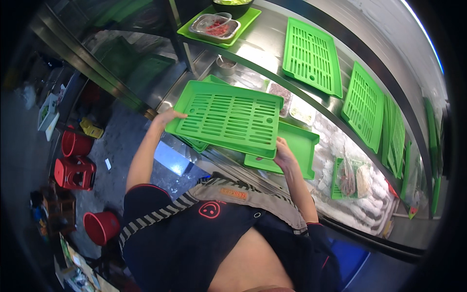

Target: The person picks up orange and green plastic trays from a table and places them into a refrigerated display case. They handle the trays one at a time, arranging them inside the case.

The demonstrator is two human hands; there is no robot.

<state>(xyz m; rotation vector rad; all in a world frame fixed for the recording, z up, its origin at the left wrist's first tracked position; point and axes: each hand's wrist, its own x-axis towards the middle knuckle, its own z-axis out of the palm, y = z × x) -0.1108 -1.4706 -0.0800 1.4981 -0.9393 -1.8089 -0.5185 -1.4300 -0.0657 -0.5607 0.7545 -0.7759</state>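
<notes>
Between my hands I hold a green slotted plastic tray, tilted, with another green tray edge showing just beneath it. My left hand grips the left end, thumb over the rim. At the near right corner, my right hand has hold of the edge, with its fingers partly hidden underneath. Below my right hand, a solid green tray lies in the refrigerated display case. Part of another green tray shows behind the held one.
Frost covers the case floor, where a green basket carries bagged food. Slotted trays and a lime tray with a food container occupy the upper shelf. Red buckets and a red stool stand left.
</notes>
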